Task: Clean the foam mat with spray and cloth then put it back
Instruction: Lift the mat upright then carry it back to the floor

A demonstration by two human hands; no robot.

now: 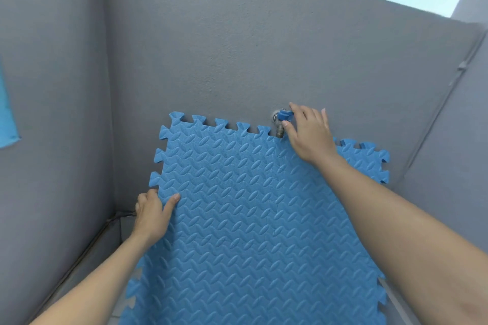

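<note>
A blue foam mat [245,208] with a ribbed leaf pattern and jigsaw edges is held up, tilted against a grey wall. My left hand [151,215] grips its left edge, thumb on the front face and fingers behind. My right hand [309,132] reaches over the mat's top edge and holds the blue handle of a metal wall tap [282,120] between thumb and fingertips. The tap's spout sits just above the mat's top edge. No spray bottle or cloth shows.
Grey rendered walls [211,47] close in on the left, front and right, forming a corner. Another blue piece [6,113] hangs at the far left edge. A thin pipe [435,113] runs down the right wall. Tiled floor [124,229] shows at lower left.
</note>
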